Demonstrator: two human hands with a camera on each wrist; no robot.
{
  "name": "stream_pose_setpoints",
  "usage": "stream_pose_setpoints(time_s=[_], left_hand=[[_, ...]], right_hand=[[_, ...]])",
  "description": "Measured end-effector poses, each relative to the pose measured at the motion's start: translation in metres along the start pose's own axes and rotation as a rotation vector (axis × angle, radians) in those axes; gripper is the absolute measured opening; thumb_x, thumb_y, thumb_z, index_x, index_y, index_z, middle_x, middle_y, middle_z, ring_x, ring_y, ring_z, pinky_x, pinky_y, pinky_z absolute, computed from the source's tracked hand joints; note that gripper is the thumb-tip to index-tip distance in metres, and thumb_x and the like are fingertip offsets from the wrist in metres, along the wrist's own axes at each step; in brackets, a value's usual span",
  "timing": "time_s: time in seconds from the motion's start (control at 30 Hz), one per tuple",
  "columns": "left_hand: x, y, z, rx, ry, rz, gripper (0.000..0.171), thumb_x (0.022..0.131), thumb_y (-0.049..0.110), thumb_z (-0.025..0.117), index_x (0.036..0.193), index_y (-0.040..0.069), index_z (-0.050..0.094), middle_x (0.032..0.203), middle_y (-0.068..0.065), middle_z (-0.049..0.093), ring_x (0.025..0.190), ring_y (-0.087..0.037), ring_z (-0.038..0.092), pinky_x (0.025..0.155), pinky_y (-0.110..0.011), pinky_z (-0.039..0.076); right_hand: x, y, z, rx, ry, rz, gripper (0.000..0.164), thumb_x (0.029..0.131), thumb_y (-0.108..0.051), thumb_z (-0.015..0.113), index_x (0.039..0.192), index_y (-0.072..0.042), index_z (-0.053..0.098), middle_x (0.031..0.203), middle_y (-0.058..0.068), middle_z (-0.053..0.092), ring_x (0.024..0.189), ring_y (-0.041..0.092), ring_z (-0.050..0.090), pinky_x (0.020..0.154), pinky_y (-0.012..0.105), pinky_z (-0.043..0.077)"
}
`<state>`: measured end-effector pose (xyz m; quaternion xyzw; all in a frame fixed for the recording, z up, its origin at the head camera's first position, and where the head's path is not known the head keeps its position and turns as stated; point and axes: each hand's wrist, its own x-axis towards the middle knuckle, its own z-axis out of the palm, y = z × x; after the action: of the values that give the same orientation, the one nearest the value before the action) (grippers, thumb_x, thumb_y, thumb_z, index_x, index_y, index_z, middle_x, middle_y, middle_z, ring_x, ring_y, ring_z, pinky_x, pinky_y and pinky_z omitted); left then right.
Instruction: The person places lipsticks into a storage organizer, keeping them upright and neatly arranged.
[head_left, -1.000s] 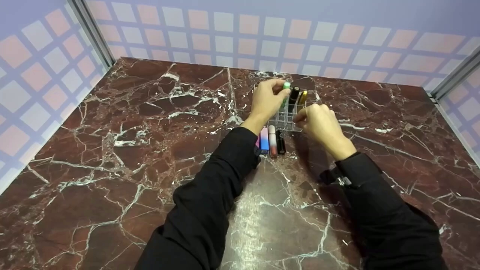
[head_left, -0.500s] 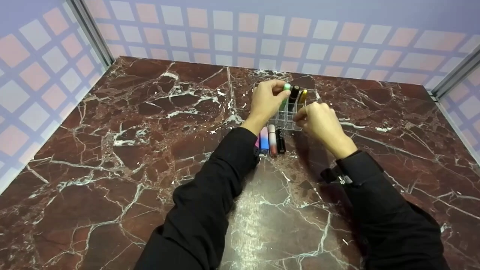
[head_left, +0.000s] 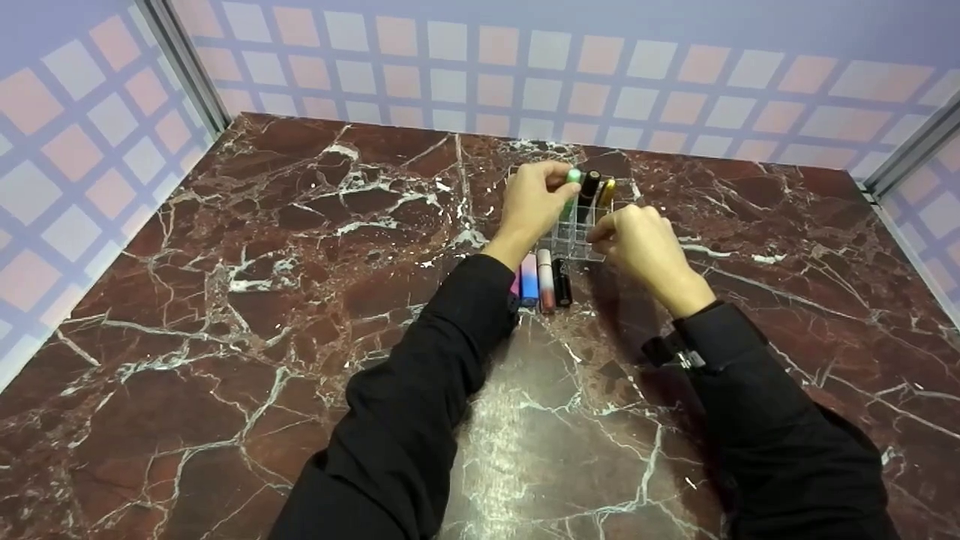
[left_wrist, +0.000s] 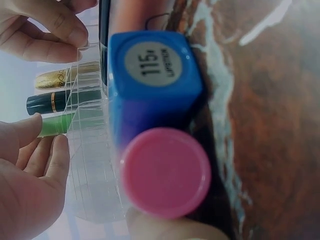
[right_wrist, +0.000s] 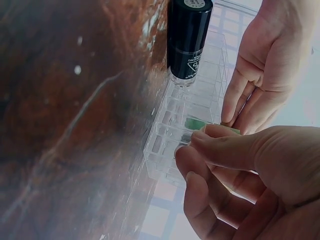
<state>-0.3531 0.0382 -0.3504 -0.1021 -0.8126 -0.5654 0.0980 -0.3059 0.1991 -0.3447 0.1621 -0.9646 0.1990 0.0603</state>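
My left hand pinches a green lipstick tube between thumb and fingers. The tube stands in the clear divided lipstick organizer, its lower part inside a slot. A black lipstick tube and a gold lipstick tube stand in the slots beside it, to the right in the head view. With thumb and fingertips, my right hand pinches the organizer's right front edge.
In front of the organizer, a blue-and-pink lipstick box, a pink-capped tube, a pale tube with a reddish end and a black bottle lie side by side on the marbled table. Patterned panels border the table.
The green lipstick tube sits slightly lower in its slot than a second ago, my left fingers still around its top. My right hand has barely moved.
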Motion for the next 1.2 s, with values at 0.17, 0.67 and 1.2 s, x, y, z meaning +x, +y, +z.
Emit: stream_pose_setpoints(time_s=[0.17,0.67,1.2], left_hand=[[0.0003,-0.0011,0.0013,0.035,0.006,0.005,0.025,0.084,0.013,0.07,0.108,0.01,0.067,0.096,0.003,0.069,0.083,-0.003,0.061,0.079,-0.013,0.045],[0.0033,-0.0047,0.0012,0.106,-0.018,0.045,0.031,0.085,0.016,0.069,0.115,0.012,0.065,0.099,0.003,0.07,0.084,-0.003,0.061,0.079,-0.013,0.045],[0.0025,-0.0033,0.0025,0.049,-0.01,0.008,0.033,0.083,0.012,0.07,0.115,0.009,0.064,0.102,0.001,0.069,0.087,-0.005,0.062,0.079,-0.012,0.047]], right_hand=[[0.0002,0.0005,0.0008,0.0,0.002,-0.004,0.014,0.078,-0.003,0.072,0.09,-0.012,0.074,0.092,0.011,0.07,0.082,0.031,0.065,0.076,0.048,0.051],[0.0006,0.0022,0.0036,-0.001,0.021,-0.014,0.014,0.078,-0.003,0.072,0.088,-0.011,0.074,0.092,0.01,0.07,0.079,0.031,0.066,0.073,0.046,0.053],[-0.0004,0.0016,0.0018,0.022,0.014,0.027,0.014,0.079,-0.004,0.072,0.089,-0.013,0.074,0.09,0.009,0.07,0.079,0.028,0.066,0.073,0.044,0.053]])
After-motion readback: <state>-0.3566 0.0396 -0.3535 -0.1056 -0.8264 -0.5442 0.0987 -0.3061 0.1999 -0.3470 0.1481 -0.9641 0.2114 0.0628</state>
